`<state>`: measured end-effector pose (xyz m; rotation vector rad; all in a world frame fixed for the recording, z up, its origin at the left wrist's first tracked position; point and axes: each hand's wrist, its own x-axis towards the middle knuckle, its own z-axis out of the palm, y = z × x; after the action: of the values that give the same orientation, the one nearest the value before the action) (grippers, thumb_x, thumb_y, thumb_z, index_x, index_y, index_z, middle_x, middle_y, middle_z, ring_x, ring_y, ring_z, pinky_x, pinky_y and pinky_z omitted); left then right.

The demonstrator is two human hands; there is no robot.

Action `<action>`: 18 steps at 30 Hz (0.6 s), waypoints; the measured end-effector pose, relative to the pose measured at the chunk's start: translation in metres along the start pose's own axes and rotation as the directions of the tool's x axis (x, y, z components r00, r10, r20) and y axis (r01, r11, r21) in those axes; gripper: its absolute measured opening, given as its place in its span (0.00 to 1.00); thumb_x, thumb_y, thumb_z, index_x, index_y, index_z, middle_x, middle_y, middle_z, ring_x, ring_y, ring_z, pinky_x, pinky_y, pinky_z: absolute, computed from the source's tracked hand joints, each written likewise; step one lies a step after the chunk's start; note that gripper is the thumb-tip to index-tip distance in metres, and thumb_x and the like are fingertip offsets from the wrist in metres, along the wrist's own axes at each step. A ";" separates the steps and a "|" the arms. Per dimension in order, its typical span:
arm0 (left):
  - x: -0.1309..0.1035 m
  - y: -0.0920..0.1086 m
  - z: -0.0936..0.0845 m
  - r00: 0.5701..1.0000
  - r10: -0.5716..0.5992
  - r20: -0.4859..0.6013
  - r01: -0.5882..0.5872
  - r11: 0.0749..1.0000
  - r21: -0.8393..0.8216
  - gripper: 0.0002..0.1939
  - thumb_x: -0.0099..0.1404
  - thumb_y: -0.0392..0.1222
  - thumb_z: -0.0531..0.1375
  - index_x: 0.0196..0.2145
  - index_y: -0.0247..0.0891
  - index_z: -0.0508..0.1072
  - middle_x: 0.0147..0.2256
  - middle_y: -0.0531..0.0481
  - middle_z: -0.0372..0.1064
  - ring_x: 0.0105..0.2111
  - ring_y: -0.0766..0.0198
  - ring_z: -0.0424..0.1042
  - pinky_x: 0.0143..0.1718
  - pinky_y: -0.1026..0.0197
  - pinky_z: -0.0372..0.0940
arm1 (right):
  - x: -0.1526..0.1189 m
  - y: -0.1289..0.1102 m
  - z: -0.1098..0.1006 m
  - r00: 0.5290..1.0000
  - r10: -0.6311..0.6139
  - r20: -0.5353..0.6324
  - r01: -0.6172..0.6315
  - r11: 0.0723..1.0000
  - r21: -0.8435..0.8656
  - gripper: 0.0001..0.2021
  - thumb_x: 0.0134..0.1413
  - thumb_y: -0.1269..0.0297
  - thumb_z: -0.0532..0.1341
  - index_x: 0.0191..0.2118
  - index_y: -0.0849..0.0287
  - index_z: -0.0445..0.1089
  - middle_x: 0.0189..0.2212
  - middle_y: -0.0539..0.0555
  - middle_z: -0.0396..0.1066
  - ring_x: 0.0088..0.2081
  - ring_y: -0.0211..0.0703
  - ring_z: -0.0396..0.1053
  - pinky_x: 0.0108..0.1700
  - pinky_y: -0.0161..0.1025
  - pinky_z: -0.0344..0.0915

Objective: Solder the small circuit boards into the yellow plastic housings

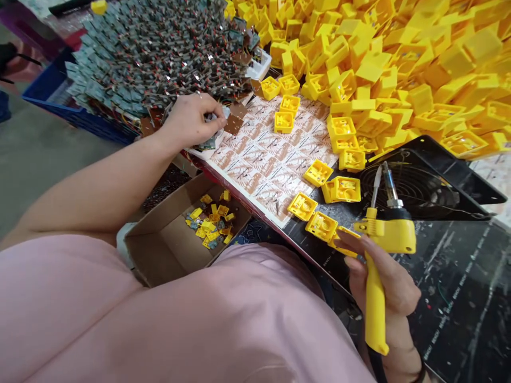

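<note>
At the edge of the heap of small circuit boards (pixel 159 58), my left hand (pixel 195 119) is closed in a pinch. A pale bit shows at its fingertips, too small to name. Beneath that hand, a greenish board (pixel 207 143) lies on the table edge. My right hand (pixel 389 279) is wrapped round the handle of a yellow soldering gun (pixel 393 234), whose metal tip points up and away. The fingers of this hand are also at a yellow housing (pixel 343 240), the last in a row of open yellow housings (pixel 321 226); whether they grip it I cannot tell.
A large pile of yellow housings (pixel 371 69) fills the back right. Beside the soldering gun stands a black fan (pixel 423 186). Below the table edge, a cardboard box (pixel 163 244) holds several yellow pieces. A blue crate (pixel 96 122) stands under the board heap.
</note>
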<state>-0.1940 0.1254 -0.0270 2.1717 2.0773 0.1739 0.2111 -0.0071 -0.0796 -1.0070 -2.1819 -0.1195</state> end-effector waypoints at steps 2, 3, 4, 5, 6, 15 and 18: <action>-0.005 -0.003 -0.001 0.996 -0.017 -0.093 -0.002 0.979 -0.204 0.27 0.77 0.60 0.46 0.44 0.35 0.73 0.45 0.60 0.73 0.43 0.74 0.63 0.55 0.60 0.65 | 0.004 -0.003 0.006 0.998 0.034 -0.060 -0.032 0.999 0.020 0.31 0.64 0.76 0.63 0.70 0.51 0.59 0.34 0.47 0.81 0.26 0.41 0.77 0.30 0.36 0.73; -0.007 -0.004 -0.001 0.988 -0.040 -0.152 -0.010 0.949 -0.314 0.25 0.77 0.61 0.48 0.42 0.36 0.72 0.42 0.62 0.72 0.41 0.75 0.62 0.52 0.60 0.66 | 0.007 -0.005 0.009 0.997 0.030 -0.077 -0.030 1.000 0.002 0.31 0.62 0.78 0.64 0.67 0.51 0.62 0.32 0.46 0.80 0.24 0.39 0.76 0.28 0.35 0.71; -0.009 -0.004 -0.001 0.979 -0.059 -0.195 -0.031 0.903 -0.429 0.24 0.76 0.61 0.50 0.41 0.37 0.70 0.40 0.62 0.71 0.39 0.75 0.60 0.50 0.59 0.66 | 0.011 -0.007 0.011 0.997 0.013 -0.070 -0.015 1.000 -0.022 0.29 0.60 0.79 0.65 0.64 0.51 0.66 0.31 0.45 0.80 0.23 0.38 0.74 0.27 0.34 0.70; -0.010 -0.002 -0.001 0.968 -0.074 -0.239 -0.066 0.846 -0.529 0.23 0.75 0.62 0.53 0.39 0.38 0.69 0.37 0.62 0.70 0.37 0.76 0.59 0.48 0.59 0.65 | 0.016 -0.009 0.014 0.998 0.001 -0.055 -0.003 0.999 -0.043 0.25 0.59 0.79 0.67 0.59 0.51 0.70 0.31 0.45 0.79 0.22 0.37 0.74 0.26 0.33 0.69; -0.010 0.003 0.000 0.959 -0.077 -0.273 -0.108 0.791 -0.602 0.24 0.72 0.64 0.56 0.37 0.38 0.69 0.35 0.61 0.69 0.36 0.76 0.59 0.46 0.58 0.65 | 0.021 -0.012 0.017 1.000 0.007 -0.023 -0.007 0.999 -0.039 0.21 0.58 0.78 0.68 0.55 0.52 0.72 0.32 0.46 0.80 0.24 0.37 0.75 0.27 0.32 0.69; -0.041 0.112 0.046 0.872 0.402 0.279 0.177 0.272 -0.946 0.08 0.62 0.40 0.57 0.25 0.37 0.67 0.20 0.52 0.70 0.21 0.68 0.70 0.27 0.62 0.66 | 0.057 -0.041 0.039 0.999 -0.041 0.014 0.039 0.994 0.098 0.14 0.61 0.68 0.68 0.48 0.51 0.66 0.40 0.50 0.79 0.44 0.45 0.79 0.44 0.39 0.76; -0.051 0.117 0.056 0.790 0.507 0.345 0.364 0.066 -0.929 0.17 0.64 0.53 0.62 0.29 0.35 0.75 0.24 0.47 0.75 0.26 0.63 0.76 0.31 0.61 0.71 | 0.055 -0.039 0.038 0.979 0.125 -0.159 -0.114 0.990 0.078 0.10 0.61 0.70 0.68 0.44 0.51 0.68 0.32 0.45 0.76 0.32 0.38 0.77 0.36 0.32 0.73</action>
<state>-0.0710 0.0685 -0.0617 1.0570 0.7705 0.6132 0.1385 0.0141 -0.0641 -1.0498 -1.9592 -0.0684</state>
